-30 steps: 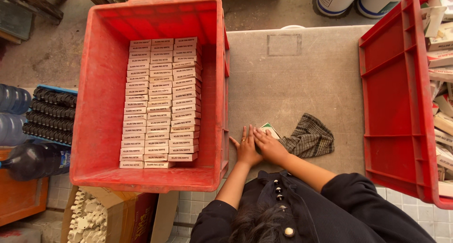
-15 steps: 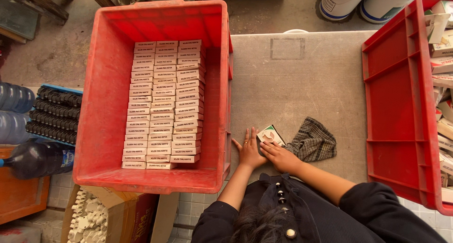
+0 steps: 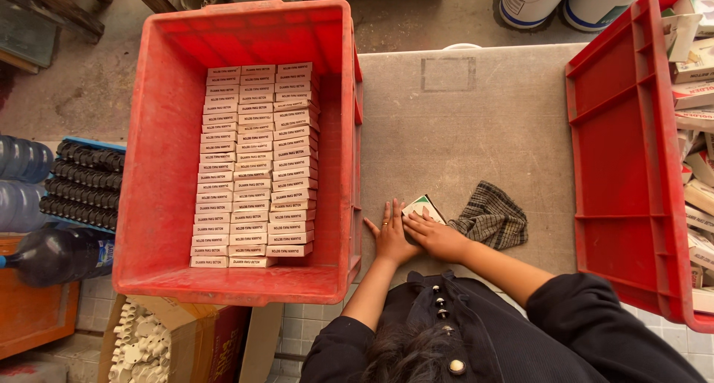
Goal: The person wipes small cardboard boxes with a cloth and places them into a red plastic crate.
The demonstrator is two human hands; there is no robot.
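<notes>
Flat on the grey stone counter (image 3: 476, 130), close to its near edge, lies a small white cardboard box with green and red print (image 3: 422, 207), and both hands rest on it. The left hand (image 3: 390, 233) lies palm down with its fingers spread along the box's left side; the right hand (image 3: 433, 234) presses flat over the near part of the box, fingers together, so only the far corner shows. Neither hand pinches it; they bear down from above.

Such a carton looks light and thin-walled, stiff along its folded edges but easy to dent on the broad faces. It should slide readily on the smooth counter, so the short edges or opposite long sides seem the best places to hold it.

Just right of the box, touching or nearly so, sits a crumpled grey checked cloth (image 3: 491, 218). At the counter's left edge stands a red plastic crate (image 3: 160, 167) holding three neat rows of small pale boxes (image 3: 253, 167). At the right edge, a second red plastic crate (image 3: 617, 167) holds loose, jumbled cartons (image 3: 695, 100).
</notes>
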